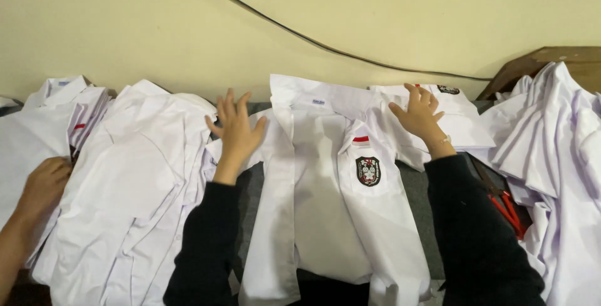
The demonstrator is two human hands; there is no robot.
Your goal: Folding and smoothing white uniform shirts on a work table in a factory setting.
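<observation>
Fingers (pixel 233 107) of both hands, left hand (pixel 235 132) and right hand (pixel 421 118), lie spread flat, gripping nothing, on a white shirt (pixel 325 218) bearing a black shield badge (pixel 368 171), beside scissors (pixel 508 209).

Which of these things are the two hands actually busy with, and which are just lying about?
In hand:
- white shirt with badge, spread flat
- left hand and right hand, both flat on it

Lying about:
- shirt stack at left
- shirt heap at right
- red-handled scissors
- another person's hand
- black cable

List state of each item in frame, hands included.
White badge-pocket shirt: flat, front up, placket closed.
Left hand: open, on its shoulder.
Right hand: open, on its sleeve.
White shirt pile: stacked, rumpled.
Red-handled scissors: lying, partly covered.
Co-worker's hand: resting on shirts.
</observation>
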